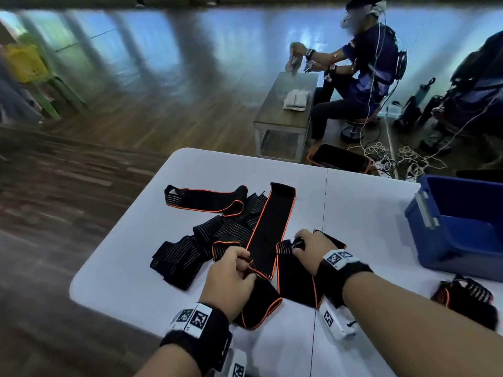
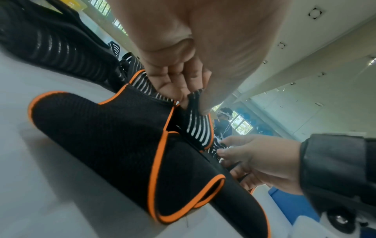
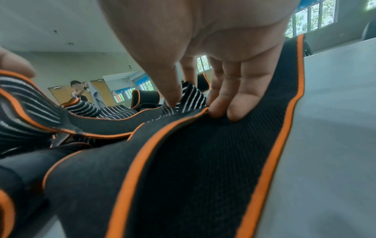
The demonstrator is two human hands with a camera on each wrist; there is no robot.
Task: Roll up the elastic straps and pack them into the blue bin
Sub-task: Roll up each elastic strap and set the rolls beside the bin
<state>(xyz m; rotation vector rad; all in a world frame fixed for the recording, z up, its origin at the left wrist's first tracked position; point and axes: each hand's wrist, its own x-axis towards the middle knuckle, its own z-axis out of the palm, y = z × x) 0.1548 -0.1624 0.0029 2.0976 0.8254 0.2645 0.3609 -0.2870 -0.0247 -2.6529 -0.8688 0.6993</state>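
Several black elastic straps (image 1: 217,235) with orange edging lie tangled on the white table (image 1: 359,213). My left hand (image 1: 245,263) pinches the striped end of one strap (image 2: 195,125) between thumb and fingers (image 2: 173,87). My right hand (image 1: 298,244) pinches another striped strap end (image 3: 191,96) between thumb and forefinger, while its other fingers (image 3: 238,103) press on a wide black strap (image 3: 203,161). A long strap (image 1: 272,227) runs diagonally between both hands. The blue bin (image 1: 462,227) stands open at the right; what I see of its inside is bare.
A bunched strap (image 1: 465,297) lies by my right forearm near the bin. Beyond the table, a seated person (image 1: 367,63) works at a low bench (image 1: 285,115). Cables and a black tray (image 1: 340,159) lie on the floor. The table's left edge is close to the straps.
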